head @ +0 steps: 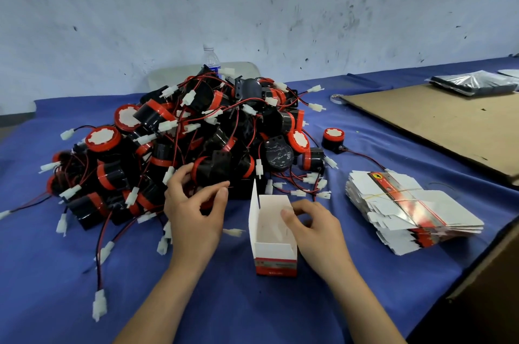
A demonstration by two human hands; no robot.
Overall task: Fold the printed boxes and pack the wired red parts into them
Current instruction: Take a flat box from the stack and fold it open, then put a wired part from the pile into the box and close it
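A big pile of black wired red parts (196, 133) with white plugs covers the blue table's middle. My left hand (193, 211) reaches into the pile's near edge, its fingers and thumb curled round one black part with red bands (222, 169). Just to the right stands a folded printed box (276, 265), white inside and open at the top, with one flap upright. My right hand (314, 228) grips the box's right wall, thumb on the rim. The box looks empty.
A banded stack of flat printed boxes (412, 214) lies at the right. One loose red part (332, 138) sits beyond it. A cardboard sheet (438, 124), plastic bags (471, 83), a water bottle (210, 59) and a brown carton edge (491, 273) surround the work area.
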